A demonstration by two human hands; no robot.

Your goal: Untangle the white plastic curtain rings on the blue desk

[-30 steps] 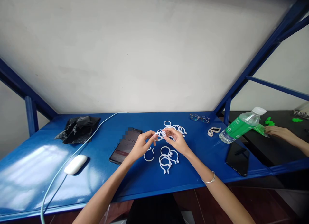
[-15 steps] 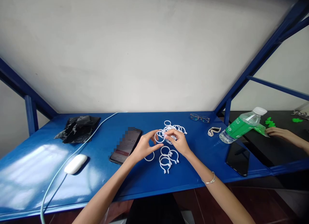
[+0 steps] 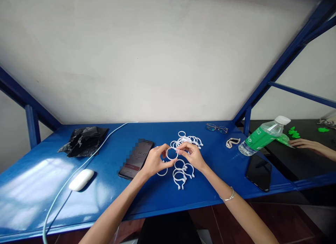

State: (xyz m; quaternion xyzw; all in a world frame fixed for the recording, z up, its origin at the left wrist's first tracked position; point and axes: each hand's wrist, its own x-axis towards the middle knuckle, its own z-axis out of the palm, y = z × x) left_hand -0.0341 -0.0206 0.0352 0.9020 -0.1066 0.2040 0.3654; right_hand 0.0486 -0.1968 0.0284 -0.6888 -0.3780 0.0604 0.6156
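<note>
- Across the blue desk (image 3: 110,202), the surroundings hold steady: black bag (image 3: 82,140) and lit phone (image 3: 138,158) to the left, bottle (image 3: 262,136) to the right.
- Both hands sit slightly nearer the person than 0.5 s ago. The left hand (image 3: 154,160) has its fingers clasped on the held ring's left side, thumb by its lower rim; the right hand (image 3: 193,155) has its fingers pinched on the right edge.
- Just beyond them, the far pile (image 3: 185,140) of white rings shows more than 1.0 s ago, when the hands held a cluster.
- Nearer the person, the near group (image 3: 184,168) lies unchanged.
- Between the hands, above the desk, is now 1 held ring (image 3: 171,148), so handling is down to 1 piece; whether its clasp is closed, I cannot tell.
</note>
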